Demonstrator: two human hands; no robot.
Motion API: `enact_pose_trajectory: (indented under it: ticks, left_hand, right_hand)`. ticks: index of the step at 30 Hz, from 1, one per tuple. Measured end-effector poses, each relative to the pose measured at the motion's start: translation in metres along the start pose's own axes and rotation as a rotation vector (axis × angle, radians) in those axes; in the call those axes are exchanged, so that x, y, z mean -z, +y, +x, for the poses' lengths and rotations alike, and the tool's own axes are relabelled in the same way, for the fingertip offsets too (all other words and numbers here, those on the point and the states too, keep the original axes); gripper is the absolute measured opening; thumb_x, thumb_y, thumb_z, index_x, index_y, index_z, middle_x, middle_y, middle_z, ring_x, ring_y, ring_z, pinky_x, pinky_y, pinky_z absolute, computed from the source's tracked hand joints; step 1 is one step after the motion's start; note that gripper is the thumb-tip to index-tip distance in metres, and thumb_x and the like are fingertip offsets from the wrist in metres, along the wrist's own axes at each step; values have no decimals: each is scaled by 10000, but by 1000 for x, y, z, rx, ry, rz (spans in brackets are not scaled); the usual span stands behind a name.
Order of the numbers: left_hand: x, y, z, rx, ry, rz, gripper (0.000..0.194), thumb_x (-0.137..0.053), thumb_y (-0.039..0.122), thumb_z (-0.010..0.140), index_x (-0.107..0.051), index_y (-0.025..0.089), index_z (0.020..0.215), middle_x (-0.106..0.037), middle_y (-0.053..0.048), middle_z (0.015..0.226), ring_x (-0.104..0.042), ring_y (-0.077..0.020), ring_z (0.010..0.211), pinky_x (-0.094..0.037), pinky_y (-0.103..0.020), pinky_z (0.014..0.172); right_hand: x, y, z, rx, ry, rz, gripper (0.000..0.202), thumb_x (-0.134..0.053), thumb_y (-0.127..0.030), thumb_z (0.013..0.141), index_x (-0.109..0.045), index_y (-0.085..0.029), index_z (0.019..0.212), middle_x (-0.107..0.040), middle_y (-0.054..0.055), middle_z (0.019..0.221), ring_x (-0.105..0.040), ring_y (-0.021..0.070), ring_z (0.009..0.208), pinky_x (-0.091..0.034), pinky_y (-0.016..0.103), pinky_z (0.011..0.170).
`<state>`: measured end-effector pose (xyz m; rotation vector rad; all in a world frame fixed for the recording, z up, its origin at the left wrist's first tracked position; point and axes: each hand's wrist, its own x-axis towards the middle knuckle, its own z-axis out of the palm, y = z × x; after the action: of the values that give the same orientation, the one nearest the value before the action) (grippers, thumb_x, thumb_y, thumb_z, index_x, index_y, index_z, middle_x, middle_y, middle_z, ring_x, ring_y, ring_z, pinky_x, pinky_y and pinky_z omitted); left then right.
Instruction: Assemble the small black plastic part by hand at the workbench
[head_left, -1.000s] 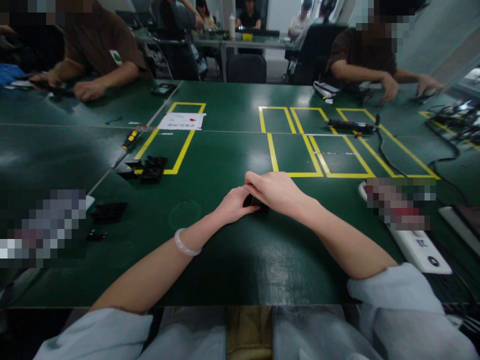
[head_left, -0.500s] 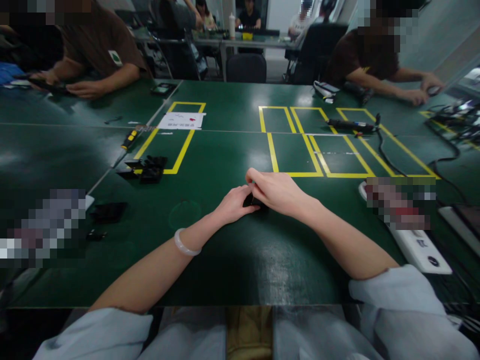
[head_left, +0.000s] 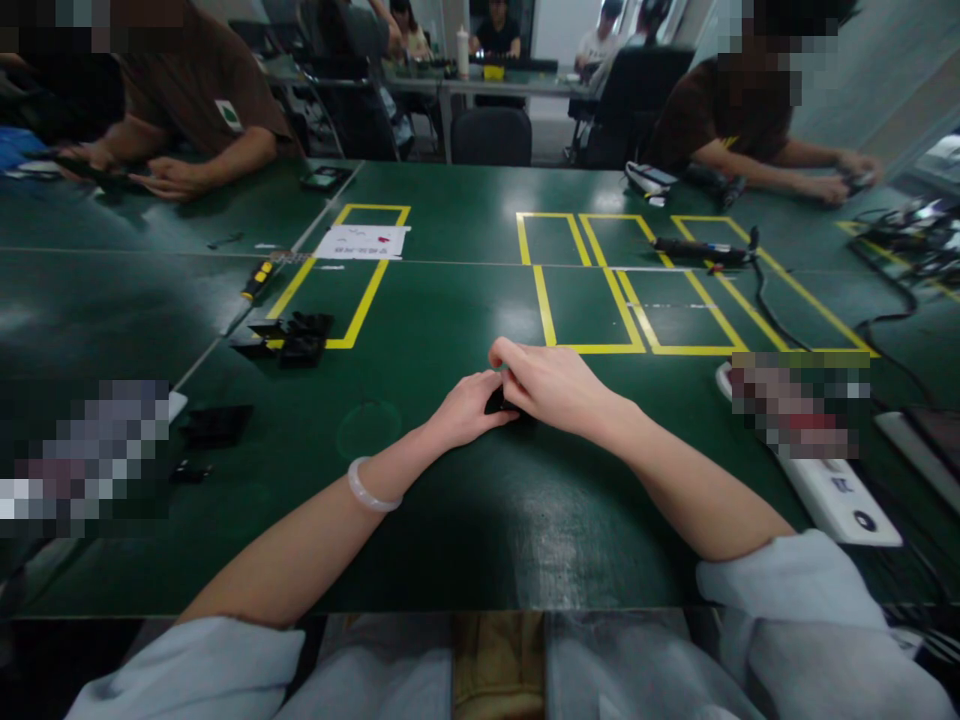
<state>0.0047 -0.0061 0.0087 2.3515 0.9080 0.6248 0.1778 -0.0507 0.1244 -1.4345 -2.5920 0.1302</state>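
Near the middle of the table, my left hand (head_left: 471, 410) is closed on a small black part (head_left: 496, 402). Most of that part is covered by my fingers, so its kind cannot be made out. My right hand (head_left: 559, 385) bends over it from the other side, its fingers curled and pressed against the same part. The two hands touch each other low over the green tabletop (head_left: 450, 530). To the left lie black plastic pieces (head_left: 304, 338), a flat black piece (head_left: 217, 424) and a smaller black bit (head_left: 193, 472).
A yellow-and-black screwdriver (head_left: 259, 280) and a paper label (head_left: 365, 242) lie ahead left. Ahead right is a corded black electric screwdriver (head_left: 701, 249) among yellow tape outlines (head_left: 592, 349). A white power strip (head_left: 844, 500) lies at right. Two co-workers sit across the table.
My hands stay almost still around the black part. At the far right, the co-worker's hands have shifted slightly.
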Motion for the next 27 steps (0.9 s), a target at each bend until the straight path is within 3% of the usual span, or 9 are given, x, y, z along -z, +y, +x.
enact_pose_trajectory:
  ticks: [6, 17, 23, 27]
  left_hand:
    - [1, 1, -1, 15, -15, -31, 281, -729, 342, 861, -647, 181, 1077, -701, -104, 1158, -657, -331, 1115, -526, -475, 976]
    - [-1, -1, -1, 29, 4, -46, 346, -737, 371, 863, -617, 166, 1115, -686, -122, 1205, -643, -334, 1155, -508, -488, 1015]
    - [-2, -3, -2, 24, 14, -61, 339, -738, 359, 854, -626, 174, 1114, -691, -113, 1199, -643, -334, 1161, -513, -489, 1014]
    - [-1, -2, -2, 18, 16, -58, 343, -725, 373, 864, -630, 173, 1126, -697, -114, 1193, -649, -337, 1152, -526, -483, 995]
  right_hand:
    - [-1, 0, 1, -31, -20, -130, 364, -319, -404, 1067, -612, -188, 1073, -753, 67, 861, -664, 192, 745, -213, 303, 592]
    - [-5, -2, 1, -20, 18, -99, 328, -325, -254, 1001, -541, -173, 1235, -744, 57, 812, -661, 200, 697, -243, 295, 588]
    - [0, -5, 0, -12, -6, -54, 269, -348, -252, 999, -570, -186, 1136, -756, 58, 898, -666, 186, 745, -255, 289, 594]
    - [0, -7, 0, -26, -2, -82, 309, -311, -338, 1059, -578, -187, 1098, -757, 61, 911, -676, 190, 762, -238, 294, 585]
